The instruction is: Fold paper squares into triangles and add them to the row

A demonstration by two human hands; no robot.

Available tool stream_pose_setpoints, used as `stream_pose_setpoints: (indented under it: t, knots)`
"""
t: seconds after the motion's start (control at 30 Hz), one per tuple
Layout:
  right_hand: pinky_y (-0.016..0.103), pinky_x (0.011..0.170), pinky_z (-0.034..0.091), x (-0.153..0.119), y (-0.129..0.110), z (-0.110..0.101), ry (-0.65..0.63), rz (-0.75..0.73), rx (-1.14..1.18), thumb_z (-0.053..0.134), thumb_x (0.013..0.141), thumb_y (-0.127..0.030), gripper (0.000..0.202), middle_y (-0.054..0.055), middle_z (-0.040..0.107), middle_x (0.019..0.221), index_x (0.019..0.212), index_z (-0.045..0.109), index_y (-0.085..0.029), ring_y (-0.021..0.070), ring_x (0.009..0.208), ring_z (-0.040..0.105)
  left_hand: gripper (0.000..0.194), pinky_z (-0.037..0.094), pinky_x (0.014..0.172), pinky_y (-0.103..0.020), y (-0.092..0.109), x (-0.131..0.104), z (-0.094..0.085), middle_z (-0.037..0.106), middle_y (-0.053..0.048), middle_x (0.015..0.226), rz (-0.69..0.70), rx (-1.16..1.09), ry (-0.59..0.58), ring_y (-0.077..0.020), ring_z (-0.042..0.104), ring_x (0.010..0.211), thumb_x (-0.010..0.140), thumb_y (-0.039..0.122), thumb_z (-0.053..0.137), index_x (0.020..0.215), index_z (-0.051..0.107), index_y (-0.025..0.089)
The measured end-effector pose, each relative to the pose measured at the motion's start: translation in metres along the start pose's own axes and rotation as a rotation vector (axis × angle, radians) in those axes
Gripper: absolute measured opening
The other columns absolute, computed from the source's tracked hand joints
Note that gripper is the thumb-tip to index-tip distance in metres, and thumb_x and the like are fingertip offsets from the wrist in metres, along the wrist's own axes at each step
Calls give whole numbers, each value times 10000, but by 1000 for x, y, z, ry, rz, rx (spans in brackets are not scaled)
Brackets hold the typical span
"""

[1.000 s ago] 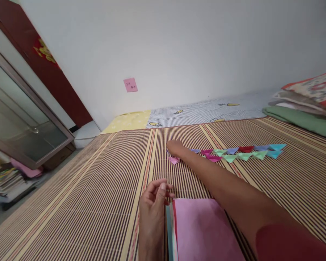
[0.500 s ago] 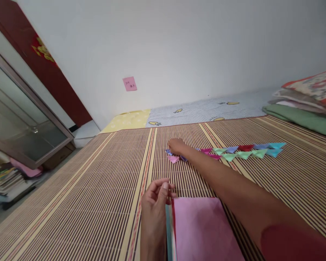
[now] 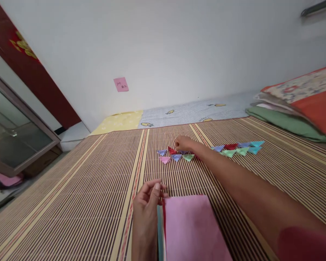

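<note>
The right hand (image 3: 182, 143) reaches far out over the mat and its fingers rest on the red folded triangle (image 3: 172, 150); whether they pinch it or only press it I cannot tell, because the hand covers its own fingertips. The left hand (image 3: 146, 203) is loosely curled and holds nothing, with its fingertips at the edge of the stack of coloured paper (image 3: 191, 228), the pink sheet on top.

A row of folded triangles (image 3: 235, 148) already lies on the striped bamboo mat (image 3: 78, 188), from the teal one at the far right to the purple one at the left end. I judge that many pieces are finished and laid out, while the stack of unfolded sheets looks thick, so much paper remains.
</note>
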State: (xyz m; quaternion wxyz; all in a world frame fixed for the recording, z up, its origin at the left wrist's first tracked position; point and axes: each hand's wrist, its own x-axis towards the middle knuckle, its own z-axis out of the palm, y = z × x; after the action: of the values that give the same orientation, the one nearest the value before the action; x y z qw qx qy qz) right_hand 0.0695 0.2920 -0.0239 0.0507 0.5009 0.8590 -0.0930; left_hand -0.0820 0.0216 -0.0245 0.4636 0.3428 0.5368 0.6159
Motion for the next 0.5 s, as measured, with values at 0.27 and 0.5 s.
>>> stream_pose_setpoints:
  t: [0.27, 0.5]
  knots:
    - [461, 925, 560, 8, -7, 7, 83, -55, -66, 631, 984, -332, 320, 102, 630, 1287, 1262, 619, -173, 246, 1098, 649, 333, 523, 622, -247, -1, 1, -2, 747, -74, 925, 2, -19, 15, -142, 664, 693, 841, 468, 738, 983, 707, 169]
    - [445, 901, 571, 2, 7, 2, 137, -73, -18, 625, 989, -334, 311, 99, 639, 1267, 1254, 622, -170, 236, 1068, 659, 305, 525, 631, -244, 1, 0, 0, 745, -67, 919, -16, -11, 3, -134, 664, 695, 860, 449, 725, 978, 714, 167]
